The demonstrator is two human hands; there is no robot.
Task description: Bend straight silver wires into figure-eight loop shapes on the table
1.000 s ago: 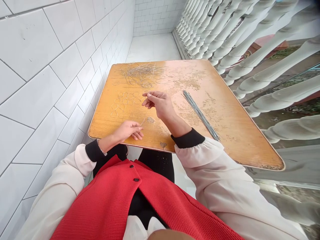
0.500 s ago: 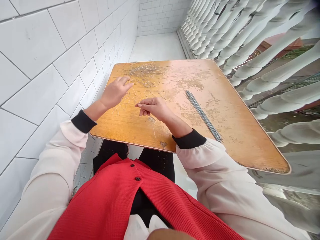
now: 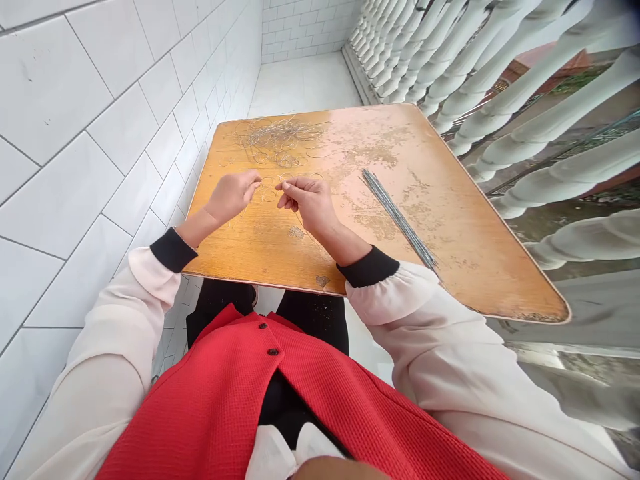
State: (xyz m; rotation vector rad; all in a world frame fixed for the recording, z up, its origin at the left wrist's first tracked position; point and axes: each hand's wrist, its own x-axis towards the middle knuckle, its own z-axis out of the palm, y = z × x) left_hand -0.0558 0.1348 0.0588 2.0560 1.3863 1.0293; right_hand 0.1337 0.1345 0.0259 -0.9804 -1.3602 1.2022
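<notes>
Wire loops (image 3: 270, 190) under two pinching hands, worn wooden desk (image 3: 415, 220)

White wall tiles (image 3: 100, 147) run along one side, white turned balusters (image 3: 525, 127) along the other, pale floor (image 3: 300, 87) beyond. Desk top is orange wood, worn patchy toward the right. Left hand (image 3: 233, 197) and right hand (image 3: 306, 203) sit near each other mid-desk, not touching, right over the thin wire loops laid out in rows. Both grips pressed together, thumb against fingers at the tips; any wire between them too fine to make out, so held or not can't be told. Wire tangle (image 3: 280, 137) lies at the far end of the desk, beyond both hands. Bundle of straight grey wires (image 3: 395, 213) lies slanted to the right of the right hand, apart from it. Black cuffs (image 3: 367, 267), pale sleeves (image 3: 450, 347), red knit vest (image 3: 260, 393) fill the bottom of the view.
</notes>
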